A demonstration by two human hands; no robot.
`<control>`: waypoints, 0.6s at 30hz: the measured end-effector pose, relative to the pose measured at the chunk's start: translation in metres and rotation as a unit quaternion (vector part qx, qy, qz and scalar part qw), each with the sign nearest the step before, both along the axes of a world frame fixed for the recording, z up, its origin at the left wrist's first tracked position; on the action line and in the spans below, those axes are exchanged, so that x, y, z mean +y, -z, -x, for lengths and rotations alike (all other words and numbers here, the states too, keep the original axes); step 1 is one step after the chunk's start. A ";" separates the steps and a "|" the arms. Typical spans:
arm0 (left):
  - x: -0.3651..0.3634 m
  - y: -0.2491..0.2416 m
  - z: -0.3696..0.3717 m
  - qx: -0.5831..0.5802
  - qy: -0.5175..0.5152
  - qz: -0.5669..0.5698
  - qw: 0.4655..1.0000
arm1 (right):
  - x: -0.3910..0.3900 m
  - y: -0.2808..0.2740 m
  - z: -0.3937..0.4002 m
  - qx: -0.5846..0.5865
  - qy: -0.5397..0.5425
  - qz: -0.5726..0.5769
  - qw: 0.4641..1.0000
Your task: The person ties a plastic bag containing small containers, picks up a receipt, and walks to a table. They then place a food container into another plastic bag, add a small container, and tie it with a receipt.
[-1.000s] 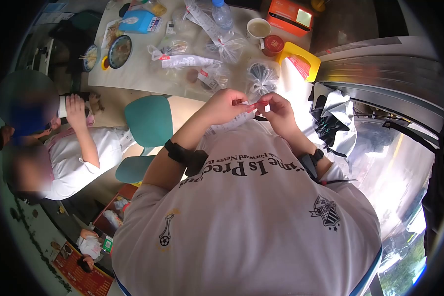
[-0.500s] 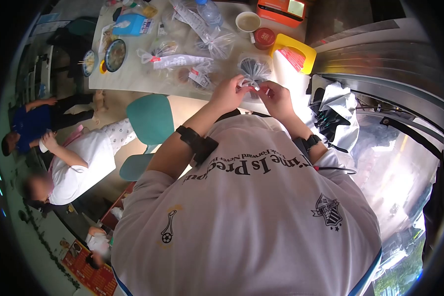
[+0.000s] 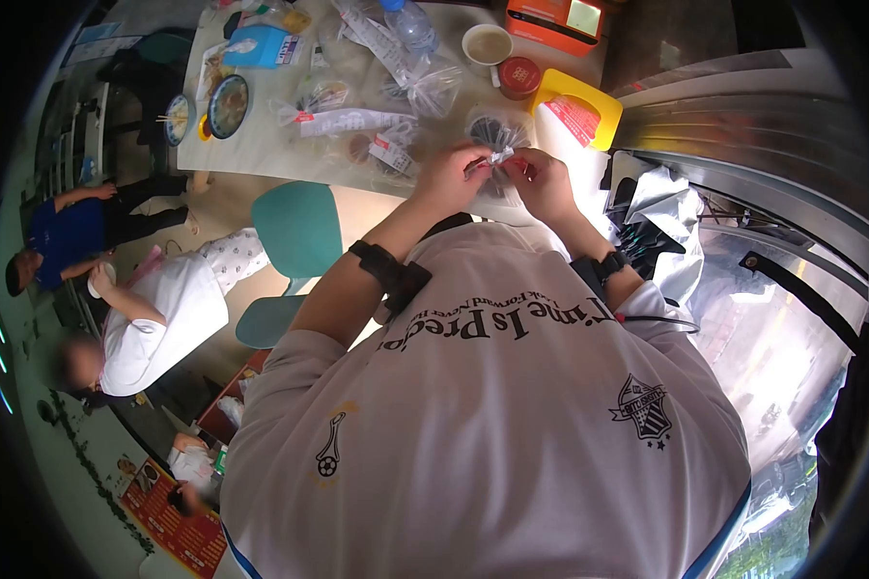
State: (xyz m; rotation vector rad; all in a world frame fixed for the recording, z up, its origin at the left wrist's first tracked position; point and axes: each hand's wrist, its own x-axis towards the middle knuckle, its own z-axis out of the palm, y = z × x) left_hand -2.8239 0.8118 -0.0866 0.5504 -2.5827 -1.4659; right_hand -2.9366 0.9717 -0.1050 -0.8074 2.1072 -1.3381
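A clear plastic bag (image 3: pixel 493 128) with dark contents stands at the table's near edge, its top gathered into a white knot. My left hand (image 3: pixel 451 180) pinches one end of the bag's top from the left. From the right, my right hand (image 3: pixel 543 185) pinches the other end, fingers closed. Left of my hands lies another tied plastic bag with a printed receipt (image 3: pixel 392 151) on it. Exactly what food is inside the bags I cannot make out.
On the table (image 3: pixel 270 159) are more bags, a water bottle (image 3: pixel 411 27), a cup (image 3: pixel 487 44), a red-lidded tub (image 3: pixel 518 76), a yellow holder (image 3: pixel 589 101), an orange device (image 3: pixel 553 24) and bowls (image 3: pixel 228 106). Green chairs (image 3: pixel 297 232) and people stand to the left.
My hands have drawn slightly apart, and the bag's top now shows a tighter knot between them. At the left, the people have shifted a little.
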 end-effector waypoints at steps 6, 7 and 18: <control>-0.009 0.002 0.011 0.046 0.046 0.034 0.997 | -0.001 -0.001 0.005 -0.004 -0.005 0.028 1.000; -0.013 0.001 0.012 0.064 0.088 0.063 0.992 | -0.002 -0.001 0.009 -0.005 -0.004 0.028 1.000; -0.018 -0.006 0.014 0.109 0.124 0.138 0.977 | -0.017 0.000 0.015 -0.157 -0.109 0.070 0.979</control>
